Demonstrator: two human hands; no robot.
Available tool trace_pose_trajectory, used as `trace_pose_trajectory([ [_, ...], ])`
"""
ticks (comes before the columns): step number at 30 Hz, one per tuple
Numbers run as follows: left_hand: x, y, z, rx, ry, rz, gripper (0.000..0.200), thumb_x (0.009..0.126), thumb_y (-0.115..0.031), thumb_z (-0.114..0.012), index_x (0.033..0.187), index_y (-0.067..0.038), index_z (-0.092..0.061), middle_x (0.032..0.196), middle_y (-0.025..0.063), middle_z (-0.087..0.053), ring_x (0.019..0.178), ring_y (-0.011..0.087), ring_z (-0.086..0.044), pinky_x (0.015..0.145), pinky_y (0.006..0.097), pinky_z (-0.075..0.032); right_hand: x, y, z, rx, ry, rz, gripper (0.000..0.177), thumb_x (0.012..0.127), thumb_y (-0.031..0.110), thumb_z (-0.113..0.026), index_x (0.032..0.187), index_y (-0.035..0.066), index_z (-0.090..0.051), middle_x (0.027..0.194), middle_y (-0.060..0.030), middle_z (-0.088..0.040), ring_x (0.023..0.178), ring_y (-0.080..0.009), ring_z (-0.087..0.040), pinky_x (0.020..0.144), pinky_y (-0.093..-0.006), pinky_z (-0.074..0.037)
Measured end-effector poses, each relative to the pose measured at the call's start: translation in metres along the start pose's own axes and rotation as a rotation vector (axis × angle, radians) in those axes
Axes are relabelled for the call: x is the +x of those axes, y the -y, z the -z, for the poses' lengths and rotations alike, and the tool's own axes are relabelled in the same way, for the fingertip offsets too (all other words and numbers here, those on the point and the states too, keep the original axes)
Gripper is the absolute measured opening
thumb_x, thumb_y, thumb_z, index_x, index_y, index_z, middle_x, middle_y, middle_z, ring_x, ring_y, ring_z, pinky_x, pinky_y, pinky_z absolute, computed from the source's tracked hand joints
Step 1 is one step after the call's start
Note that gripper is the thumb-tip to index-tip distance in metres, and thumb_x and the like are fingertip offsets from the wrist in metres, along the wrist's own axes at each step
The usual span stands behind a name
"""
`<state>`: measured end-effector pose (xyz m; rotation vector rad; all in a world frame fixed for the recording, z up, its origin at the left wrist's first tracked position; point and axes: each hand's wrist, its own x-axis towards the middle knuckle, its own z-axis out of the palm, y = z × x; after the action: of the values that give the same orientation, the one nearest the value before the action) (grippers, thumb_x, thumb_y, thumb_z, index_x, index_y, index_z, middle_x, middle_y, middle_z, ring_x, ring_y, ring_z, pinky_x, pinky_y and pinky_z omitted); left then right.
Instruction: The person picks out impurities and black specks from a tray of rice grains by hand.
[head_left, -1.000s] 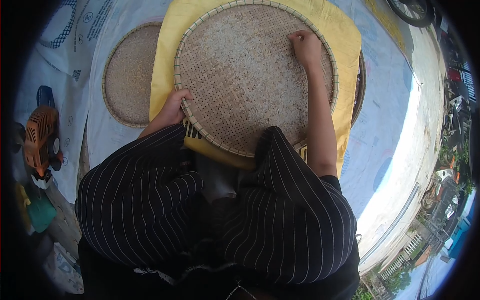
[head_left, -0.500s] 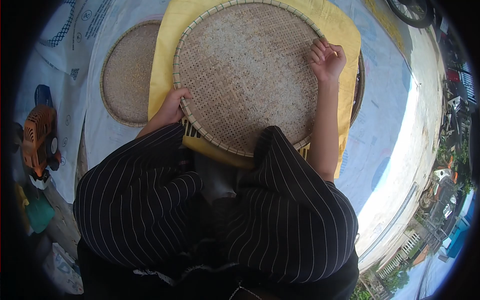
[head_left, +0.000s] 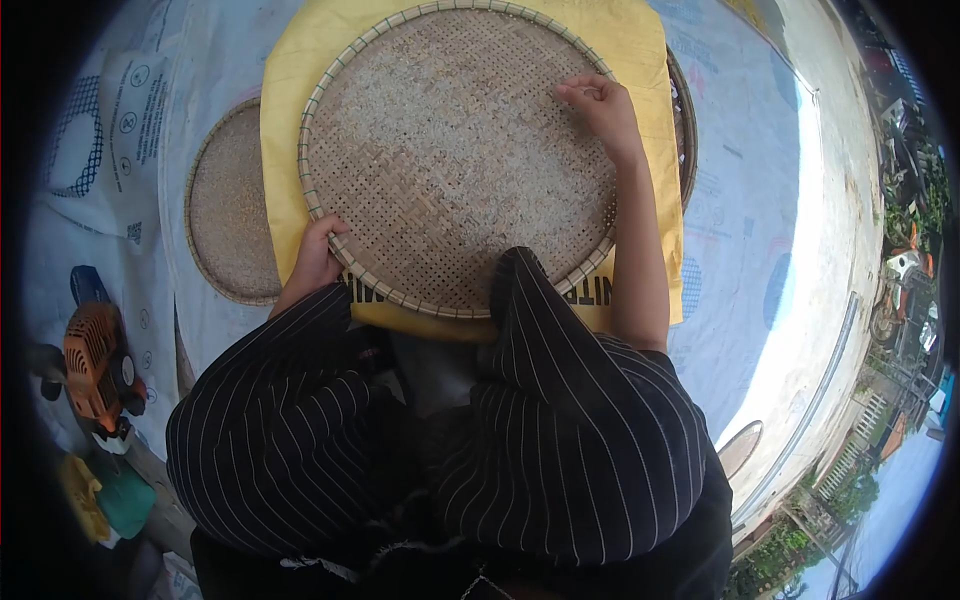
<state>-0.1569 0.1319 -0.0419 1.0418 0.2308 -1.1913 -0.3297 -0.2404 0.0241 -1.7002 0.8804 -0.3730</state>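
A large round woven tray (head_left: 420,190) with a pale grain spread over it rests against my knee, above a yellow sack (head_left: 285,110). My left hand (head_left: 318,250) grips its rim at the lower left, the thumb on top. Over the upper right of the tray is my right hand (head_left: 603,108), its fingers pinched together; whether something small is between them I cannot make out. The grain lies thickest at the upper left and across the middle, and bare weave shows at the lower left.
Another round tray of grain (head_left: 232,205) lies at the left on pale sheeting (head_left: 725,215). Part of a further tray (head_left: 684,125) shows behind the sack at right. An orange machine (head_left: 92,365) stands at the far left. A motorbike (head_left: 903,270) is at far right.
My right hand has moved from the tray's right rim inward over the grain, its fingers now pointing left. The view has shifted, and my left hand still holds the rim.
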Motion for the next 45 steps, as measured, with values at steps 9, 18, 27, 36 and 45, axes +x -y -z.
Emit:
trace_pose_trajectory([
  [9, -0.002, -0.001, -0.002, 0.033, -0.056, 0.046, 0.052, 0.071, -0.007, -0.045, 0.121, 0.005, -0.041, 0.112, 0.0175, -0.054, 0.103, 0.0311, -0.053, 0.092, 0.0439, -0.042, 0.004, -0.016, -0.025, -0.560, -0.229, 0.183, 0.016, 0.075, 0.023, -0.069, 0.080, 0.008, -0.067, 0.061, -0.0057, -0.055, 0.059, -0.0170, -0.053, 0.059, -0.0330, -0.044],
  [18, -0.003, -0.002, -0.004, 0.037, -0.017, 0.015, 0.051, 0.071, -0.006, -0.046, 0.120, 0.005, -0.042, 0.112, 0.0162, -0.054, 0.103, 0.0291, -0.053, 0.092, 0.0429, -0.043, -0.004, 0.003, -0.006, 1.340, 0.324, -0.036, 0.012, 0.083, 0.017, -0.051, 0.078, 0.006, -0.052, 0.056, 0.0039, -0.037, 0.045, -0.0061, -0.030, 0.040, -0.0199, -0.023],
  [27, -0.007, -0.003, -0.012, 0.064, -0.046, -0.022, 0.049, 0.071, -0.006, -0.047, 0.119, 0.006, -0.043, 0.111, 0.0163, -0.054, 0.102, 0.0286, -0.053, 0.091, 0.0428, -0.043, 0.003, 0.006, 0.002, -0.005, 0.038, 0.110, 0.020, 0.076, 0.021, -0.064, 0.081, 0.001, -0.064, 0.069, -0.0028, -0.056, 0.062, -0.0131, -0.053, 0.057, -0.0272, -0.043],
  [36, -0.002, -0.002, -0.002, 0.027, 0.004, 0.008, 0.051, 0.071, -0.003, -0.046, 0.121, 0.005, -0.041, 0.111, 0.0159, -0.054, 0.101, 0.0288, -0.054, 0.090, 0.0424, -0.044, 0.004, -0.001, -0.012, -0.649, 0.015, 0.234, 0.020, 0.073, 0.025, -0.070, 0.081, 0.007, -0.067, 0.073, -0.0097, -0.060, 0.072, -0.0237, -0.058, 0.069, -0.0348, -0.045],
  [45, -0.001, -0.002, 0.000, 0.019, 0.018, 0.028, 0.053, 0.071, -0.003, -0.045, 0.123, 0.005, -0.039, 0.113, 0.0160, -0.053, 0.103, 0.0287, -0.053, 0.092, 0.0427, -0.044, 0.006, -0.006, 0.003, 0.805, 0.345, -0.022, 0.018, 0.083, 0.017, -0.060, 0.085, 0.000, -0.054, 0.057, 0.0025, -0.042, 0.048, -0.0061, -0.035, 0.045, -0.0199, -0.028],
])
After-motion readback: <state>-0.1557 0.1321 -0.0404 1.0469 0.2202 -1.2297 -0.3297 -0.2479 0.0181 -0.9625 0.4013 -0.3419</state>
